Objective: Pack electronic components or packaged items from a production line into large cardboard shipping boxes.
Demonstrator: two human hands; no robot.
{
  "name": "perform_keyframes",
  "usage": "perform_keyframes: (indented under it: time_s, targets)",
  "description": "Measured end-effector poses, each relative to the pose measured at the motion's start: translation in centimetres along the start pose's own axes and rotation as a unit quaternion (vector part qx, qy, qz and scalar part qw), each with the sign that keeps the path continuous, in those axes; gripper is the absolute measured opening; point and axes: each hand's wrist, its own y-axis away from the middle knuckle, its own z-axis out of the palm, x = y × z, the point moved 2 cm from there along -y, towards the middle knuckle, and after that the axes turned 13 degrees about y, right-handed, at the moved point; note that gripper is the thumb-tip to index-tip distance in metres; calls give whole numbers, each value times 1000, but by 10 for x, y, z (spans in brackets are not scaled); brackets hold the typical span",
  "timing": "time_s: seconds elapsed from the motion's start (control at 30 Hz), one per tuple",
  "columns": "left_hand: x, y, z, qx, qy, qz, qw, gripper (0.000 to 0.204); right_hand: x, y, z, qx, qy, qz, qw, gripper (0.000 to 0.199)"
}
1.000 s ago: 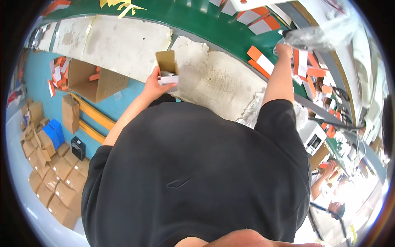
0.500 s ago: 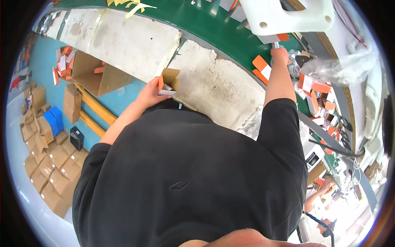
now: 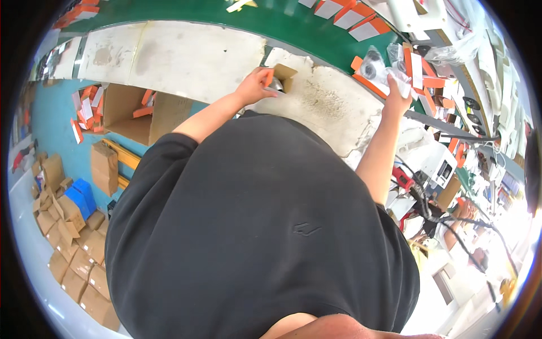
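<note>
My left hand [image 3: 253, 87] grips a small orange-and-white carton [image 3: 287, 73] over the worn white bench top [image 3: 322, 96]. The carton's brown flaps stand open, and something silvery shows inside it. Farther right, my right hand [image 3: 398, 103] is closed on a clear plastic bag [image 3: 402, 83]; what is in the bag, if anything, I cannot make out. Just left of that hand, a round grey part in clear plastic [image 3: 372, 66] lies by an open orange carton [image 3: 370, 83].
A green belt [image 3: 197, 12] runs along the far side, with several orange-and-white cartons [image 3: 370, 28] on it. More cartons and plastic wrap crowd the right. A large cardboard box [image 3: 127, 116] stands at the left, near stacked brown boxes [image 3: 79, 265]. Cables [image 3: 429, 209] hang at the right.
My right hand has come back from the far cartons toward me and now holds a clear plastic bag. My left hand has carried its open carton right and farther over the bench.
</note>
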Motion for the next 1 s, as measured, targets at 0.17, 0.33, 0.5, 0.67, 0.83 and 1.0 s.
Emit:
perform_keyframes:
  time_s: [0.17, 0.33, 0.5, 0.67, 0.83, 1.0]
  targets:
    - [-20, -3, -3, -54, 31, 4, 998, 74, -48, 148, 0, -135, 101, -55, 984, 34]
    - [-16, 8, -13, -61, 16, 41, 997, 77, -79, 230, 40, -258, 126, -66, 956, 32]
    - [-18, 10, -15, -73, 12, 70, 995, 76, -105, 254, 81, -264, 168, -187, 931, 31]
    - [-15, 10, -16, -93, -4, 31, 995, 76, -93, 262, 98, -242, 150, -143, 948, 31]
    - [-28, 12, -20, -135, 5, 47, 990, 72, -84, 267, 100, -213, 150, -78, 962, 32]
    - [-35, 15, -25, -160, 57, 26, 985, 71, -77, 271, 109, -201, 192, -84, 957, 33]
